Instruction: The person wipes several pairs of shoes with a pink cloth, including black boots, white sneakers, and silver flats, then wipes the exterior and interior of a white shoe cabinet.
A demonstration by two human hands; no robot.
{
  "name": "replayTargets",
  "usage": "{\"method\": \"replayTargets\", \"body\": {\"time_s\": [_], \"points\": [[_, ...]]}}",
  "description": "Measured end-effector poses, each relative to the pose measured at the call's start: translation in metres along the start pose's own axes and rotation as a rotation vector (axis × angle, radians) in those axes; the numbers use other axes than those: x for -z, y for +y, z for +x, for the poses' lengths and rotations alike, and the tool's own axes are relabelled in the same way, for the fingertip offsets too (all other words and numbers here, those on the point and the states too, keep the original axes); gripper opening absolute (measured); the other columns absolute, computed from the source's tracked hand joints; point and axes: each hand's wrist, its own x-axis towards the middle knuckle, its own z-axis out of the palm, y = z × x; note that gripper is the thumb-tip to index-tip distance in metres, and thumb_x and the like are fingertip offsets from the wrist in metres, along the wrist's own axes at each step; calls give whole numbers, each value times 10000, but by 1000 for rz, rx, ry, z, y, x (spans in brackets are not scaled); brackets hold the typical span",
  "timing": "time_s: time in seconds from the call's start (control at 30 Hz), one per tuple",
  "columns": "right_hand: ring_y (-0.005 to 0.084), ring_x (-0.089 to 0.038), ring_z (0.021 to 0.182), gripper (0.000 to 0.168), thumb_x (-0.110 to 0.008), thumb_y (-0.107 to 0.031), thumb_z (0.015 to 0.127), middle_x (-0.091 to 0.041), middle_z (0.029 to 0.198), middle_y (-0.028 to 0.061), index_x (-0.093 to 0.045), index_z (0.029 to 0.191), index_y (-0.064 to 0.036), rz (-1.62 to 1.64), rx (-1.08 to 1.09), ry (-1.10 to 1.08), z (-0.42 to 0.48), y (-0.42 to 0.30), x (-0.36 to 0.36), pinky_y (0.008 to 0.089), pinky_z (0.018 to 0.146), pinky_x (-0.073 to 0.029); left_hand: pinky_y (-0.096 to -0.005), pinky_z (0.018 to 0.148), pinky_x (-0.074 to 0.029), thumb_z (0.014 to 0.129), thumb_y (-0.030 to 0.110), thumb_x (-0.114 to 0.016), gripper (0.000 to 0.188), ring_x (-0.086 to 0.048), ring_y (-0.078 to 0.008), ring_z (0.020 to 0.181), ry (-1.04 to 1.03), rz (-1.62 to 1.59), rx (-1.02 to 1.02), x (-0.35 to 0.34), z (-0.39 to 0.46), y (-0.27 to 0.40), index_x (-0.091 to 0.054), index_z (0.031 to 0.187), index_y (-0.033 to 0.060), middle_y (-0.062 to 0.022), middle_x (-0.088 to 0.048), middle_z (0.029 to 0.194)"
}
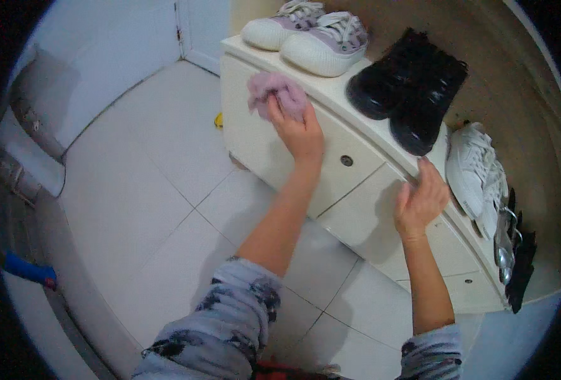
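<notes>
My left hand grips a crumpled pink cloth against or just in front of the drawer front of a cream cabinet. Nothing is in my right hand, whose thumb stands apart from the fingers. Its fingertips reach the cabinet's top edge, just below the toe of a pair of black boots; whether they touch the boot I cannot tell. White-and-lilac sneakers stand on the cabinet top, above the cloth. To the right of my right hand lie white lace-up sneakers.
Silver shoes and black footwear sit at the cabinet's far right end. Pale floor tiles spread to the left. A small yellow object shows beside the cabinet. At the left rim is a blue object.
</notes>
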Motion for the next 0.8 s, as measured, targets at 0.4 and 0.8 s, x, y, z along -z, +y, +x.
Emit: {"method": "replayTargets", "body": {"time_s": [0.4, 0.8], "points": [[366, -474, 1183, 475, -592, -80, 762, -514, 1294, 171, -515, 1225, -3, 450, -221, 25, -28, -15, 68, 496, 1069, -314, -421, 1090, -250, 851, 105, -592, 655, -325, -406, 1290, -419, 179, -85, -6, -161, 88, -260, 1369, -118, -258, -317, 1390], [196, -643, 815, 214, -499, -138, 946, -666, 939, 130, -619, 1057, 0, 1098, -911, -202, -120, 44, 99, 305, 745, -505, -430, 936, -371, 794, 106, -629, 435, -447, -367, 1084, -700, 318, -332, -18, -206, 143, -487, 1175, -46, -198, -473, 1139]]}}
